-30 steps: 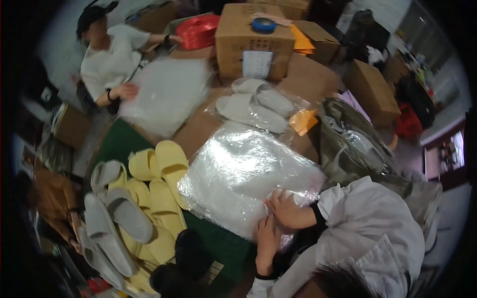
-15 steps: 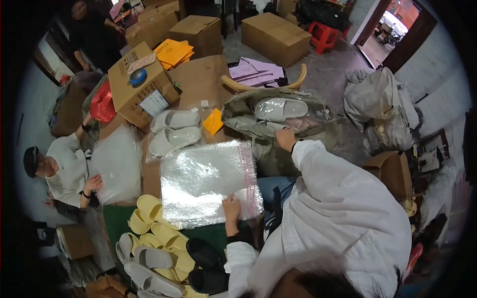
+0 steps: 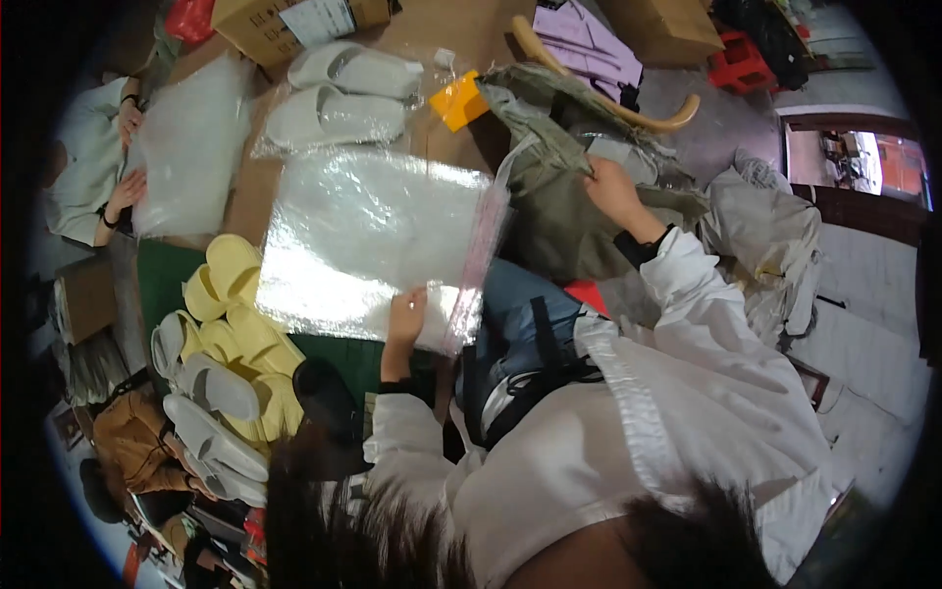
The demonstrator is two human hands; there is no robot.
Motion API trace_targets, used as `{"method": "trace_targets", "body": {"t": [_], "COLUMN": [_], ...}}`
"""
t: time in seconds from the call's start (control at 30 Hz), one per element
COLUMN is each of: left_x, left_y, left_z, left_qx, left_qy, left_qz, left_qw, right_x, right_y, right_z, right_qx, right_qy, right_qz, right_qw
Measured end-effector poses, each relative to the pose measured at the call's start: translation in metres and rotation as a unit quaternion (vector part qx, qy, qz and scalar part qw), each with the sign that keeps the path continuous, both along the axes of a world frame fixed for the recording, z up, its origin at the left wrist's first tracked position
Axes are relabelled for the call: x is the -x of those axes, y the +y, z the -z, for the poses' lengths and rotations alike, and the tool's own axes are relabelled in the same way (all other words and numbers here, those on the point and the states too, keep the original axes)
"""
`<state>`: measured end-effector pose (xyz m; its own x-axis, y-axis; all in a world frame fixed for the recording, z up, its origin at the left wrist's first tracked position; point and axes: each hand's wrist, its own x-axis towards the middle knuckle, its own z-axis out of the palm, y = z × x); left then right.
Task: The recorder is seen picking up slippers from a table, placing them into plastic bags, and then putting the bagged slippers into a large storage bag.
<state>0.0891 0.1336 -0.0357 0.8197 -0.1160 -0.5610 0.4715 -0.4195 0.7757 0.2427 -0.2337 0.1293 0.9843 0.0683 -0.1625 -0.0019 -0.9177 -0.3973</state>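
My left hand (image 3: 406, 319), its fingers curled, lies on the near edge of a stack of clear plastic bags (image 3: 363, 236); whether it pinches a bag is hidden. My right hand (image 3: 616, 194) grips the rim of an olive-green sack (image 3: 554, 211) to the right of the stack. Inside the sack, a pale wrapped slipper (image 3: 610, 149) shows only in part. Beyond the stack lies a pair of light grey slippers (image 3: 339, 118) in clear plastic. An orange packet (image 3: 456, 100) sits between that pair and the sack.
Yellow slippers (image 3: 240, 329), grey slippers (image 3: 211, 442) and a black slipper (image 3: 329, 398) lie on green cloth at left. A co-worker (image 3: 93, 157) holds clear sheets (image 3: 191, 147). A curved wooden bar (image 3: 628, 110) stands behind the sack, with a grey sack (image 3: 760, 236) farther right.
The view has turned and shifted right. My right hand has gone from the slippers in the sack to its rim, which is now raised over them. My left hand stays on the bag stack.
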Motion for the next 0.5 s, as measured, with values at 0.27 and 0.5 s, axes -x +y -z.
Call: {"method": "trace_targets", "body": {"t": [0.27,0.5], "left_x": [-0.032,-0.083], "left_y": [-0.01,-0.101], "left_z": [-0.045,-0.135], "left_qx": [-0.066,0.24], "left_qy": [0.021,0.16], "left_qz": [0.028,0.065], "left_qw": [0.997,0.955], "right_x": [0.02,0.023], "right_y": [-0.002,0.013], "right_z": [0.015,0.011], "right_qx": [0.036,0.026], "right_qy": [-0.049,-0.1], "right_qz": [0.018,0.018], "right_qw": [0.998,0.995]}}
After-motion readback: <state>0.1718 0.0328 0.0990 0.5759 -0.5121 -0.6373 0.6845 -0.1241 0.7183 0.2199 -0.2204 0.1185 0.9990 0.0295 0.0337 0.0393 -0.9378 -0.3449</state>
